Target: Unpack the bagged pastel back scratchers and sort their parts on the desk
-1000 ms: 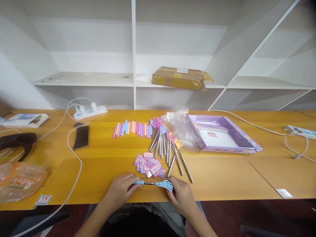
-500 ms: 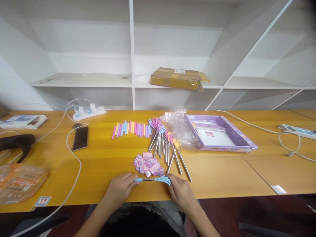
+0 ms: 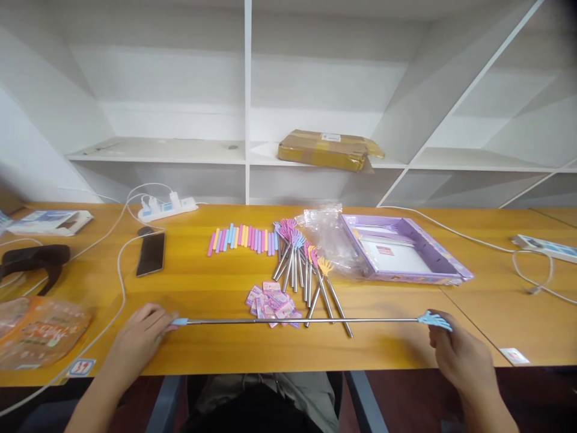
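Observation:
A telescopic back scratcher [image 3: 297, 320] with a blue handle and a blue hand-shaped head stretches across the table's front, its metal rod drawn out long. My left hand [image 3: 142, 337] is closed round the handle at the left end. At the other end my right hand [image 3: 464, 352] grips the blue head. Behind the rod lies a pile of small pink and purple cards [image 3: 274, 300]. More back scratcher heads on metal rods [image 3: 302, 255], in pink, blue, purple and yellow, lie in a heap beyond. Left of them sits a row of coloured handle tubes [image 3: 243, 237].
A purple open box [image 3: 451, 263] and clear plastic wrap [image 3: 331, 237] lie at the back right. To the left are a phone [image 3: 151, 254], a power strip [image 3: 166, 208], white cables and an orange bag [image 3: 42, 331]. A taped carton [image 3: 329, 149] rests on the shelf.
My hands have moved far apart, left and right. The back scratcher between them, short before, is now pulled out to a long rod.

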### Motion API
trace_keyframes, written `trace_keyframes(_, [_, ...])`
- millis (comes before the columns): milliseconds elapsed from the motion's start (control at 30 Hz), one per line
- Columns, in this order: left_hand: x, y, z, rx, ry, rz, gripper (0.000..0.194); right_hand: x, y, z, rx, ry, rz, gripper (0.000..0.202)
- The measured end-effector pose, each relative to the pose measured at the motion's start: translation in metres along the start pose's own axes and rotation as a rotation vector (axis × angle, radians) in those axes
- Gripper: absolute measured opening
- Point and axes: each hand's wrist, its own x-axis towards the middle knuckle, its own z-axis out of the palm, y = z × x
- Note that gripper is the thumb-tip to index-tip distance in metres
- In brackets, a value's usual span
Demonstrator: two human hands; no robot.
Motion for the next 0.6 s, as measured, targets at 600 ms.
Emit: trace_keyframes(600, [0.006,0.020,0.018,-0.081,0.026,0.055,0.024,-0.010,-0.022,0.013,-0.054,-0.036,0.307,0.035])
